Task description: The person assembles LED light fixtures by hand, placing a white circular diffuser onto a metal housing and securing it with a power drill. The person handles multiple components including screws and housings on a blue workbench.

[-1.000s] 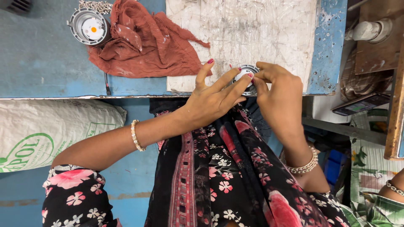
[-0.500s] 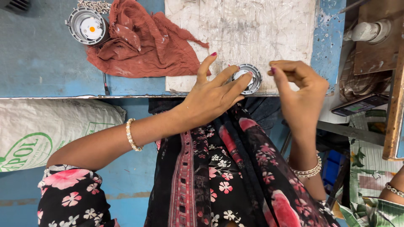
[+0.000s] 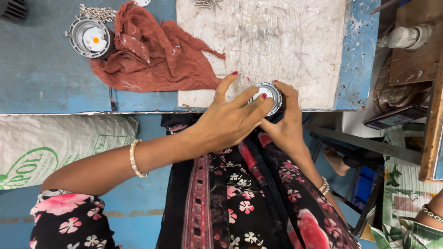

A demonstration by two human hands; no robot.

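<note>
— Both hands have closed in again on the round metal housing [image 3: 266,93]; half a second ago the right hand [image 3: 285,121] was lifted clear of it to the right, and now it is back against the rim.

— What room is there on the table [image 3: 41,78]?

— Plenty to the left. That blue table runs wide and mostly bare there, its near edge a straight line just in front of the person's lap. A white worn board [image 3: 277,41] lies on the right part of it, reaching almost to the near edge and stopping short of the right edge, where a strip of chipped blue shows.

— And on the far left?

— A rust-red cloth [image 3: 157,55] is bunched against the board's left side, and beyond it, far left, sits a second round housing [image 3: 89,37] with a white disc and an orange dot inside. A small heap of screws [image 3: 98,12] lies just beyond that.

— Where exactly is the part being handled?

— On the board's near edge, close to the table's near edge, between the two hands. The left hand [image 3: 230,122] comes in from the left, fingers spread over its left side and top, one fingertip on its face. The right hand cups its right side, fingertips on the rim. Both are grasping it, neither clenched into a fist.

— Is it lifted?

— I cannot tell; it looks to be resting on the board.
</note>
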